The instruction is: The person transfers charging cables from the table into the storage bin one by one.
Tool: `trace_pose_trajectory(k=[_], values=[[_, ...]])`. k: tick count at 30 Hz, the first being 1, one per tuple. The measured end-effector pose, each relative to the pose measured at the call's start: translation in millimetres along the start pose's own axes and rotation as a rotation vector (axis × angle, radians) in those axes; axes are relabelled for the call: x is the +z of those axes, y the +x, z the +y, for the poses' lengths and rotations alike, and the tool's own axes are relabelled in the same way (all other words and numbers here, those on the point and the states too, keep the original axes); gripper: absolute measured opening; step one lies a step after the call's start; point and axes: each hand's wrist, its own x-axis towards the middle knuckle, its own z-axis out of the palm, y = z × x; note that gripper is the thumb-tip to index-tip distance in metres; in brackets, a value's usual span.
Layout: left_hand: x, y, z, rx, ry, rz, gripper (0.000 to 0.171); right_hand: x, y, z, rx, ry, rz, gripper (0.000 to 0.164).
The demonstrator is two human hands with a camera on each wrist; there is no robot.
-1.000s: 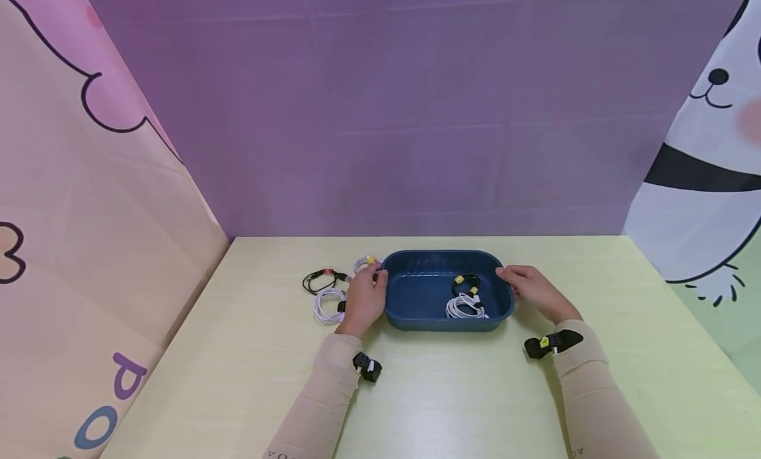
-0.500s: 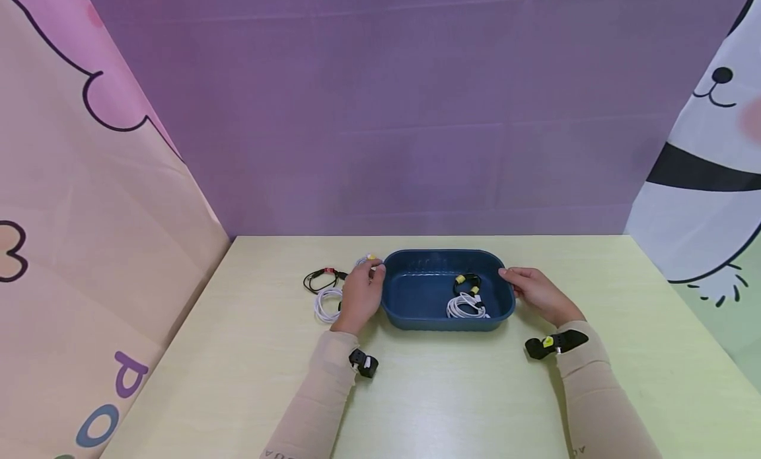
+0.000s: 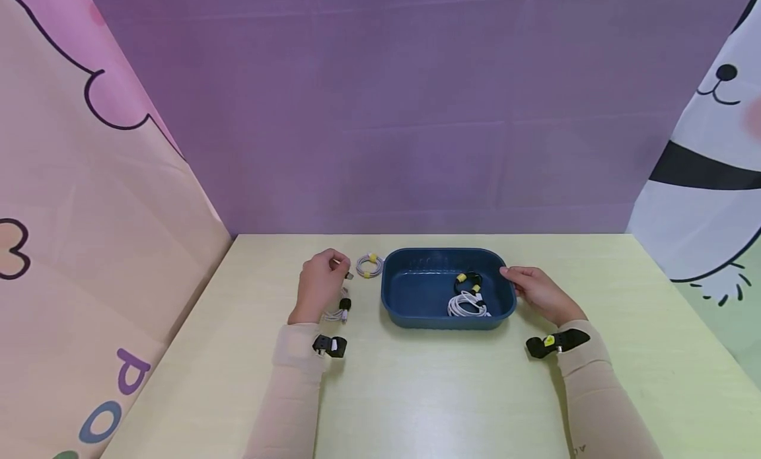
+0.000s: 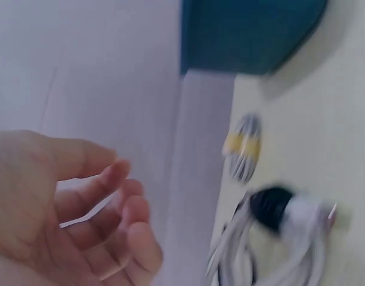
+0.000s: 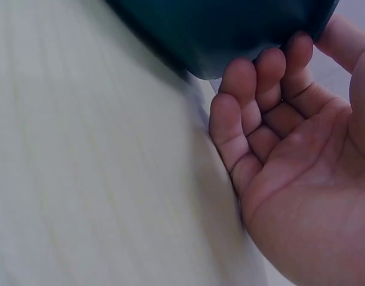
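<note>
My left hand (image 3: 318, 287) hovers over the coiled cables left of the blue basin. In the left wrist view its fingers are loosely bent, thumb near the index fingertip, with nothing seen between them. Beneath it lies a white cable (image 4: 302, 238) with a black strap, and part of a black cable (image 3: 349, 275), mostly hidden by the hand. A pale cable with yellow ties (image 4: 245, 149) is coiled beside the basin. My right hand (image 3: 543, 294) pinches the right rim of the blue basin (image 3: 428, 323), thumb on top and fingers against the outer wall (image 5: 230, 36).
Inside the basin, toward its right side, lie a coiled white cable (image 3: 466, 306) and a black cable with yellow ties (image 3: 476, 282). The pale table (image 3: 428, 393) ends at a purple backdrop (image 3: 416, 148), with printed cloth panels at both sides.
My left hand has left the basin's left side and moved left over the cables, uncovering the yellow-tied coil. My right hand stays on the rim; the basin has hardly moved.
</note>
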Motion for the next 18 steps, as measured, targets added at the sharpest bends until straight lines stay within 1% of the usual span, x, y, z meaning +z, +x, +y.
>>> trace_pose_trajectory(k=[3, 5, 10, 12, 15, 18], values=[[-14.2, -0.3, -7.6, -0.027, 0.057, -0.037, 0.021, -1, 0, 1, 0.003, 0.005, -0.004, 0.032], [-22.3, -0.7, -12.7, -0.047, 0.084, -0.075, 0.021, -2, 1, 2, 0.007, 0.006, -0.006, 0.032], [-38.8, -2.7, -26.2, -0.100, 0.125, -0.205, 0.022, -3, 1, 2, 0.009, 0.020, -0.007, 0.032], [-43.4, -3.7, -31.6, -0.121, 0.130, -0.244, 0.021, -2, 1, 2, 0.007, 0.026, -0.008, 0.032], [-47.4, -5.2, -37.6, -0.150, 0.140, -0.272, 0.021, -2, 1, 3, 0.003, 0.025, -0.013, 0.032], [-48.0, -6.4, -41.0, -0.182, 0.142, -0.302, 0.021, -2, 0, 2, -0.001, 0.022, -0.018, 0.031]])
